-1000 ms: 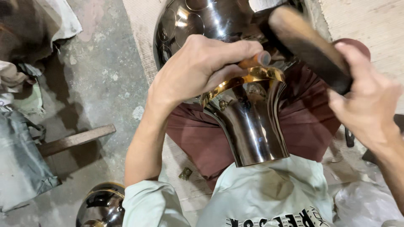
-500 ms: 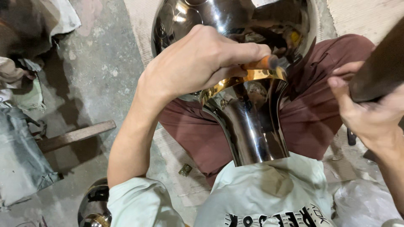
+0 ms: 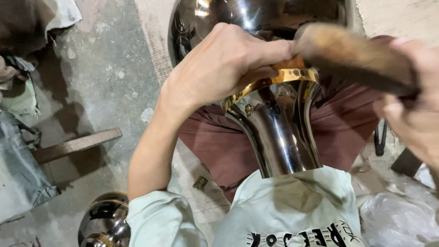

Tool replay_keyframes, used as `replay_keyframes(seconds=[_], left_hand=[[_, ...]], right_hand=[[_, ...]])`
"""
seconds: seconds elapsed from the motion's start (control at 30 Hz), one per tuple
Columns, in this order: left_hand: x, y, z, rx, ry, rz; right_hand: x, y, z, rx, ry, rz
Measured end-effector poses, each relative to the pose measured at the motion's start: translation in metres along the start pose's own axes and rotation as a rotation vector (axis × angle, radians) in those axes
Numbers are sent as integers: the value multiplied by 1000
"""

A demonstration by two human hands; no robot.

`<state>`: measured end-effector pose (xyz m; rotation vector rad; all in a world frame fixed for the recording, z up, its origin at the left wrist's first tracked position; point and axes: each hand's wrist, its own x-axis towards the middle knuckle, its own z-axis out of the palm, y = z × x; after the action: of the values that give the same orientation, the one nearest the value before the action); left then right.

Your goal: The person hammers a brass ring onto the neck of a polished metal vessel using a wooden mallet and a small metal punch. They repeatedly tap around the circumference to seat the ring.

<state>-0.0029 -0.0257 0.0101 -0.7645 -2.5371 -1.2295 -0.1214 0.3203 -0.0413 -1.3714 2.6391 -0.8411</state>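
Steel, mirror-bright, forms the flared vessel in our lap, a brass band ringing its neck. Our left hand curls its fingers tight over that band; our right hand grips a wooden mallet above it. Another polished pot sits on the concrete floor.

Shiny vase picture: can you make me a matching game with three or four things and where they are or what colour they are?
Things:
1. left hand
2. wooden mallet
3. brass ring
4. wooden plank

Descriptions:
A. lying on the grey floor at the left
B. gold-coloured, around the neck of the shiny metal vase
C. pressing down on the ring
D. brown and blurred, held by the right hand

Pairs: 1-C, 2-D, 3-B, 4-A
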Motion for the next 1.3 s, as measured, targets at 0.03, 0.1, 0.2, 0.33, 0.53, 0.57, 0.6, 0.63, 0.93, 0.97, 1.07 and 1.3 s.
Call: replay_keyframes(seconds=[0.03, 0.1, 0.2, 0.33, 0.53, 0.57, 0.6, 0.63, 0.93, 0.97, 1.07, 1.3], left_hand=[[-3, 0, 1, 20, 22, -26], [-10, 2, 5, 58, 72, -77], [-18, 4, 9, 188, 114, -136], [-25, 9, 22, 96, 317, -123], [-34, 9, 40, 158, 473, -192], [-34, 7, 43, 187, 484, -189], [-36, 4, 45, 217, 494, -185], [-37, 3, 48, 190, 532, -166], [-37, -2, 96, 99, 1030, -193], [-36, 0, 106, 40, 1114, -218], [-37, -1, 124, -9, 1225, -263], [-35, -3, 129, -25, 1279, -258]], right_hand=[[5, -2, -2, 21, 7, -23], [15, -5, -5, 57, 19, -73], [30, -13, -8, 73, 5, -143], [47, -19, -24, -47, -44, -209], [65, -27, -31, -123, -58, -262], [67, -28, -32, -128, -60, -261], [69, -28, -33, -141, -63, -269], [69, -29, -34, -143, -60, -269], [81, -22, -36, -223, -48, -328], [84, -20, -35, -242, -45, -338], [92, -17, -33, -271, -44, -360], [94, -23, -37, -236, -99, -326]])
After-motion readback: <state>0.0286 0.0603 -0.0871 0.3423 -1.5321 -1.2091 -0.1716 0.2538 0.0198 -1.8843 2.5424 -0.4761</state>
